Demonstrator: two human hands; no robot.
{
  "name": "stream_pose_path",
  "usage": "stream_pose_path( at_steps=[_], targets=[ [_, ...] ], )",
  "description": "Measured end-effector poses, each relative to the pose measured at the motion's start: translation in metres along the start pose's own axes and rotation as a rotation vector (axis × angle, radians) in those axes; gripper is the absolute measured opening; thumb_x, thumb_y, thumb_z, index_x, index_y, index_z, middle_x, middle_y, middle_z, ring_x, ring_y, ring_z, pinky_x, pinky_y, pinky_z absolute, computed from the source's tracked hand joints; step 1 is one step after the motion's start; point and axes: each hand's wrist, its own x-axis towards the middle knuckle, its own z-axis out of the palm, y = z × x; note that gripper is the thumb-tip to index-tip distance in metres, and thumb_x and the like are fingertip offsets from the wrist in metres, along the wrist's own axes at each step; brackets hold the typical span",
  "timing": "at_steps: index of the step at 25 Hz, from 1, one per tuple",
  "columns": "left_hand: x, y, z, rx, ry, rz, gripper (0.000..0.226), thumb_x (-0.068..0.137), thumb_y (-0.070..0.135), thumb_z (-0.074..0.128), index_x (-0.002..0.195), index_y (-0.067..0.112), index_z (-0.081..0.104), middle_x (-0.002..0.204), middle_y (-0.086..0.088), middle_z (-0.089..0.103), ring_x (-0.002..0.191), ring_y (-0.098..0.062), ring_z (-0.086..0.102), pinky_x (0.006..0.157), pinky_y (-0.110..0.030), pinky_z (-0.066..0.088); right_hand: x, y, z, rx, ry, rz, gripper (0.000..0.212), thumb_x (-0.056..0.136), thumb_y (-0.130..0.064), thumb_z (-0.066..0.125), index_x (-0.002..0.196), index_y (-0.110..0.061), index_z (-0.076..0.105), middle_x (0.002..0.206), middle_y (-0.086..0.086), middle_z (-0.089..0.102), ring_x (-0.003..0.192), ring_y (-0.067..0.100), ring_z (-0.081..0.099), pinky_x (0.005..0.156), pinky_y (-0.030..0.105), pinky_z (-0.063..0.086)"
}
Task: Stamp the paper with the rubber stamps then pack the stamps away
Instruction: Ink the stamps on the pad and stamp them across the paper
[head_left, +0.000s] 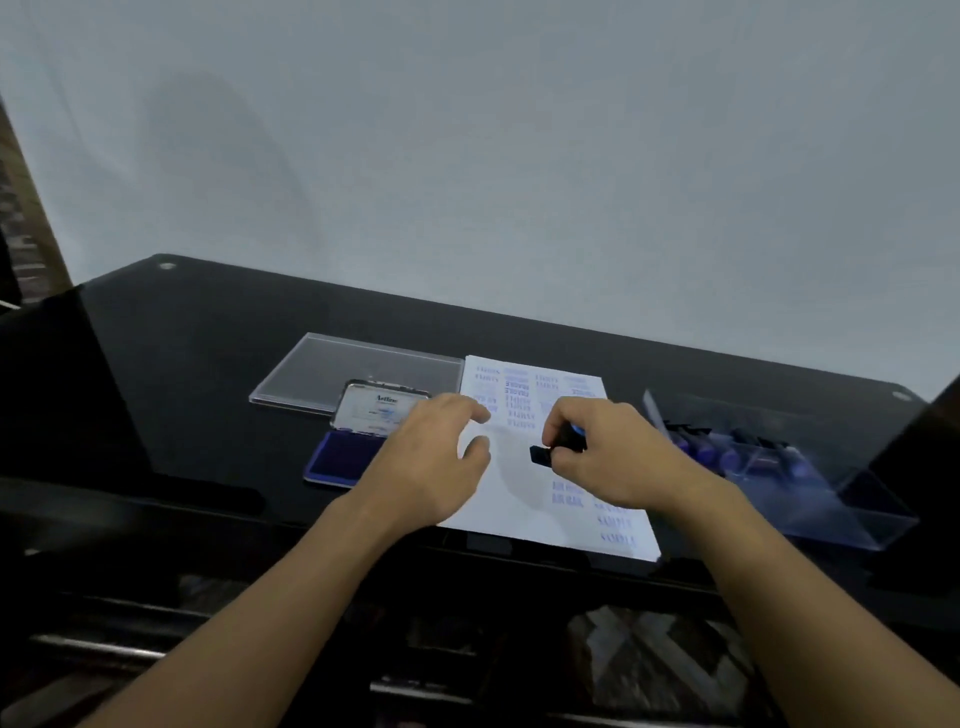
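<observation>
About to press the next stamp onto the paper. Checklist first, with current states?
1. Right hand grips black rubber stamp with blue top: ok.
2. Left hand holding white stamped paper sheet flat: cannot tell.
3. Blank space on paper beneath stamp: ok.
4. Stamp face inked: cannot tell.
5. Blue ink pad in open tin uncovered: ok.
6. Clear plastic box of remaining stamps beside paper: ok.

Both bare forearms (291, 587) reach forward, the left grip (441, 457) palm-down with fingers relaxed, the right grip (618, 457) curled round a small black blue-capped rubber stamp (543, 454)
</observation>
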Motion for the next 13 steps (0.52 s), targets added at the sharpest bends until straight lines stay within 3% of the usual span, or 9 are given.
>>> stream_pose_path(
  at_steps=[6,9,13],
  targets=[
    [-0.002,0.003,0.044,0.034,-0.139,0.079,0.033,0.096,0.031,0.045,0.128,0.026,0.052,0.138,0.013,0.046,0.128,-0.005,0.034,0.104,-0.023,0.028,-0.017,0.028,0.001,-0.078,-0.046,0.056,0.004,0.090,-0.021,0.063,0.094,-0.021,0.061,0.094,-0.003,0.066,0.074,0.017,0.061,0.066,0.031,0.053],
    [-0.009,-0.005,0.055,0.097,-0.126,0.133,0.032,0.094,0.027,0.047,0.124,0.020,0.056,0.134,0.009,0.051,0.127,-0.008,0.037,0.101,-0.017,0.022,-0.015,0.030,0.009,-0.136,-0.093,0.043,0.005,0.089,-0.021,0.060,0.094,-0.022,0.060,0.095,-0.002,0.065,0.081,0.021,0.062,0.072,0.036,0.056],
    [-0.014,-0.008,0.058,0.102,-0.068,0.182,0.029,0.093,0.025,0.049,0.120,0.018,0.058,0.129,0.007,0.054,0.124,-0.009,0.039,0.101,-0.017,0.020,-0.011,0.031,0.019,-0.210,-0.129,0.043,0.004,0.089,-0.025,0.060,0.089,-0.024,0.056,0.092,-0.002,0.061,0.080,0.022,0.058,0.066,0.032,0.049]
  ],
)
